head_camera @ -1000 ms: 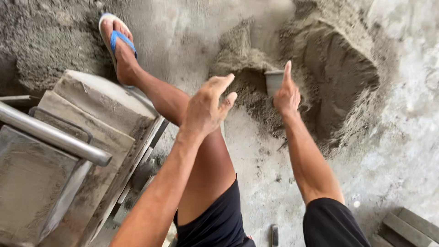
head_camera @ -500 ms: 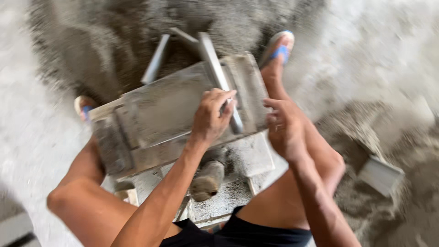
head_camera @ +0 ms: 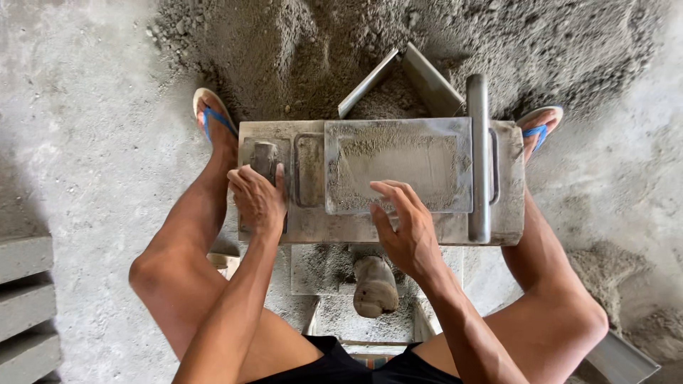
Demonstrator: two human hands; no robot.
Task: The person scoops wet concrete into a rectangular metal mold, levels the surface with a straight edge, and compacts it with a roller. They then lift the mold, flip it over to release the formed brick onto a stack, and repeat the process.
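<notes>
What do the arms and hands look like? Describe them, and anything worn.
Both arms are bare to above the elbow: no sleeves, gloves, watch or rings in view. The left hand and right hand are dusted with grey grit. Black shorts and blue-strapped sandals are the only clothing seen.

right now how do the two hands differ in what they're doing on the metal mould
The left hand is curled over a short stubby handle at the left end of the metal mould, knuckles up. The right hand is spread open, fingers resting at the near edge of the sandy flat plate, gripping nothing. Both are bare and lie on the mould's top.
</notes>
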